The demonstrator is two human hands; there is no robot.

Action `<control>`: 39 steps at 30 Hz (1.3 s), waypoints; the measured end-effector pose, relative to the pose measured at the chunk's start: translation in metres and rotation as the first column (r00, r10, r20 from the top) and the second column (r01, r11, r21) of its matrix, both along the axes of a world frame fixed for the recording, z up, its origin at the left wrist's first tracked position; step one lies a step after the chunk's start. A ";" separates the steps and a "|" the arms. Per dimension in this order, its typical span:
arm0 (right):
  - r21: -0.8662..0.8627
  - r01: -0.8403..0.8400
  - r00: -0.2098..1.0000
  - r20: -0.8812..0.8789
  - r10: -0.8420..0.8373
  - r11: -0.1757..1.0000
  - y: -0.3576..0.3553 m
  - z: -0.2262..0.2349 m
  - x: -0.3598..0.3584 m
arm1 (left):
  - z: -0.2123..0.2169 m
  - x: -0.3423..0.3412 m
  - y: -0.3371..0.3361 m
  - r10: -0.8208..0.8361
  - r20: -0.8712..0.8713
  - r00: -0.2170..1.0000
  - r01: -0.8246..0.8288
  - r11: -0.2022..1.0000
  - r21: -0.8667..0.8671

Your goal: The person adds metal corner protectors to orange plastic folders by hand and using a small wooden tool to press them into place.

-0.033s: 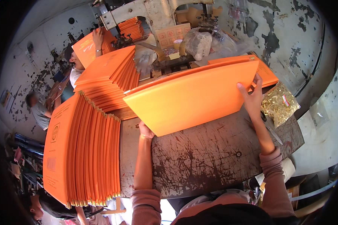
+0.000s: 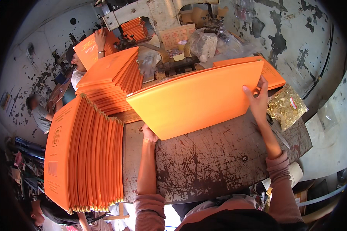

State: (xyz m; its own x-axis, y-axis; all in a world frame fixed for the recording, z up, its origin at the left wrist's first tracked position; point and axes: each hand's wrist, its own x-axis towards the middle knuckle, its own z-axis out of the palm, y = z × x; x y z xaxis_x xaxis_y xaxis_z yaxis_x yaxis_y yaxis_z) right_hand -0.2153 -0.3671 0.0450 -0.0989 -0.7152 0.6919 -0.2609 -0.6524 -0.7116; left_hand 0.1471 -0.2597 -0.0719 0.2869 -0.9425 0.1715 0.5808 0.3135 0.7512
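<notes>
An orange folder (image 2: pixel 196 103), its plain cover facing me, stands tilted above the worktable. My left hand (image 2: pixel 149 133) grips its lower left corner, the fingers mostly hidden behind it. At the right edge, my right hand (image 2: pixel 258 95) pinches the folder, thumb on the near cover and fingers behind. A small metal corner piece shows at the folder's upper right tip. Behind it on the right lies another orange folder (image 2: pixel 274 76). A plastic bag of small gold metal corners (image 2: pixel 286 106) sits near my right wrist, with scissors (image 2: pixel 280 138) beside it.
A tall row of orange folders (image 2: pixel 92 158) with gold corners stands at the left; another stack (image 2: pixel 110 81) is behind it. A metal press (image 2: pixel 150 17) is at the back. The scratched worktable (image 2: pixel 204 165) lies before me. A co-worker (image 2: pixel 79 69) handles a folder at far left.
The folder's right end has shifted very slightly left along with my right hand. My grip looks the same.
</notes>
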 end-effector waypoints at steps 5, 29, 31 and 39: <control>0.134 -0.181 0.968 0.201 0.152 0.974 -0.015 -0.047 0.004 | 0.002 0.004 0.004 -0.053 -0.010 0.999 0.053 0.998 -0.021; 0.430 -0.716 0.629 0.740 0.240 0.550 0.124 0.059 -0.067 | 0.144 -0.197 0.152 0.415 0.771 -0.484 0.390 0.891 -0.235; 0.353 -0.717 0.608 0.739 0.290 0.602 0.115 0.080 -0.058 | 0.139 -0.209 0.161 0.243 0.881 -0.406 0.287 0.949 -0.130; -0.538 -0.374 0.827 -0.562 0.010 0.755 0.121 0.098 -0.005 | 0.098 -0.166 0.169 0.313 0.811 0.494 -0.212 0.948 -0.236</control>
